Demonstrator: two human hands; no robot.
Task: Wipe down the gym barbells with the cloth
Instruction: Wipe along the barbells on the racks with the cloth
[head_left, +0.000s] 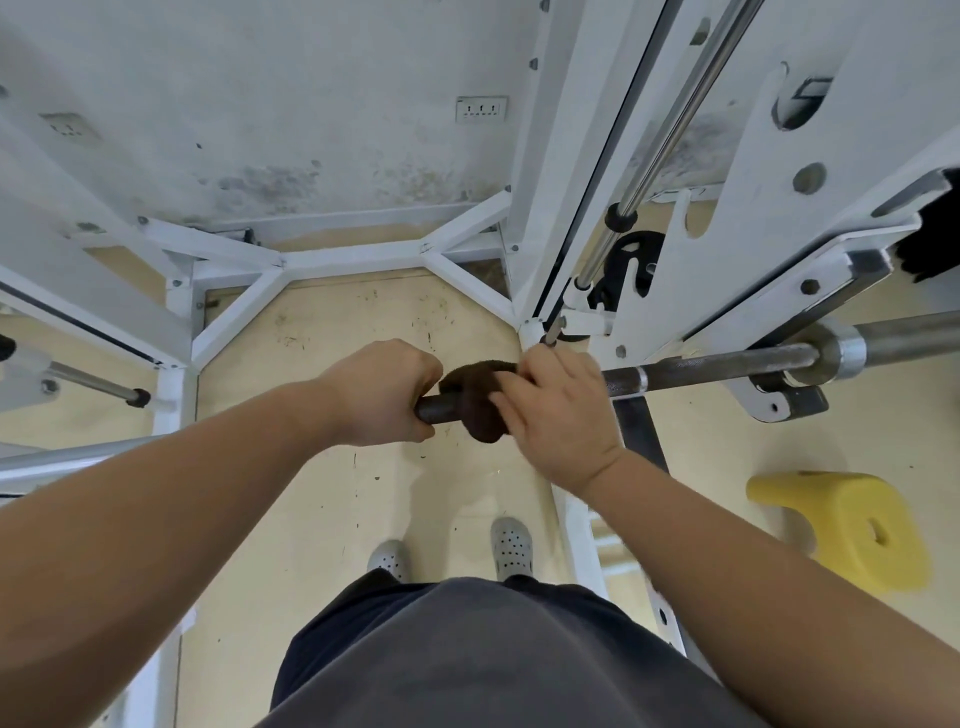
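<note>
A dark steel barbell (717, 370) lies across the white rack, running from the middle of the view out to the right, with a silver collar and sleeve at its right end. My left hand (382, 392) grips the bar left of centre. A dark brown cloth (475, 402) is wrapped round the bar just right of that hand. My right hand (558, 410) grips the cloth, fingers curled over it and the bar. The bar's left part is hidden behind my left hand and arm.
The white rack frame (332, 260) surrounds me, with a chrome guide rod (670, 130) at upper right. A yellow plastic stool (852, 525) stands on the beige floor at right. A black weight plate (631, 265) sits behind the upright. My feet (452, 553) are below the bar.
</note>
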